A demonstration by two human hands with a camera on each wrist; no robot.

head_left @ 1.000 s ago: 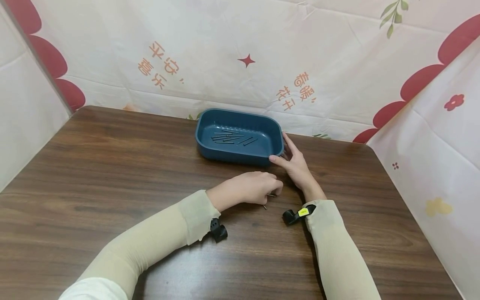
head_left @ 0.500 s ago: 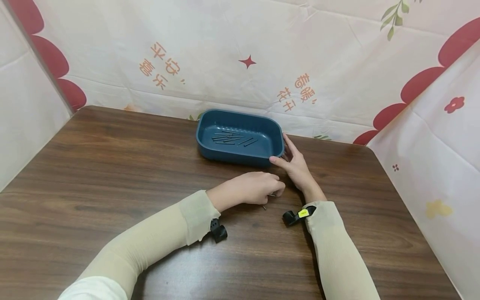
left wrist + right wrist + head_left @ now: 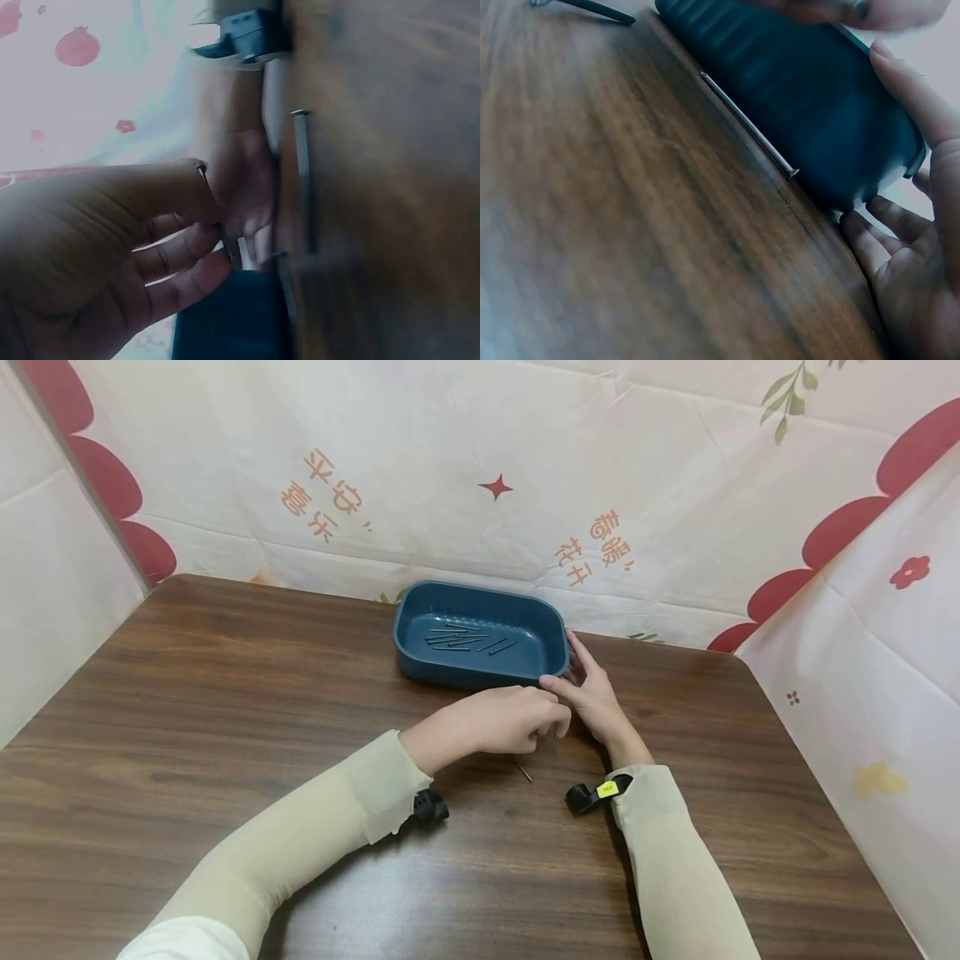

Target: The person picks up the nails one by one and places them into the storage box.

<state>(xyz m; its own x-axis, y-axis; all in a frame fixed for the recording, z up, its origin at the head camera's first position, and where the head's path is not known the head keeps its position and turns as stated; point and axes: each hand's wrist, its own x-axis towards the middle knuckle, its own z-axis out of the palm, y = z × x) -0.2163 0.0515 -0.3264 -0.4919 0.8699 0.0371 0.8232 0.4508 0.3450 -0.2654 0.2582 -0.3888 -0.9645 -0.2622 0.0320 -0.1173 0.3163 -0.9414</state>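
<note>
A nail (image 3: pixel 225 238) is pinched between the thumb and fingertips of my left hand (image 3: pixel 502 720), which hovers over the table just in front of a blue plastic bin (image 3: pixel 472 677). My right hand (image 3: pixel 597 700) grips the bin's near right corner, thumb at the rim and fingers against the outer side. Several dark nails (image 3: pixel 453 639) lie scattered on the bin's floor. On the table below my left hand rests a loose nail (image 3: pixel 523 772). Another nail (image 3: pixel 748 126) lies close along the bin's near side in the right wrist view; the left hand hides it in the head view.
The brown wooden table (image 3: pixel 225 710) carries the bin near its back edge. Behind it hangs a white patterned cloth (image 3: pixel 420 460), with more cloth at both sides. A black wrist camera mount (image 3: pixel 588 795) sits at my right cuff, close to the loose nail.
My left hand has risen off the table and moved slightly toward the bin, with a nail in its fingers. More of the loose nail below now shows. The right hand stays on the bin.
</note>
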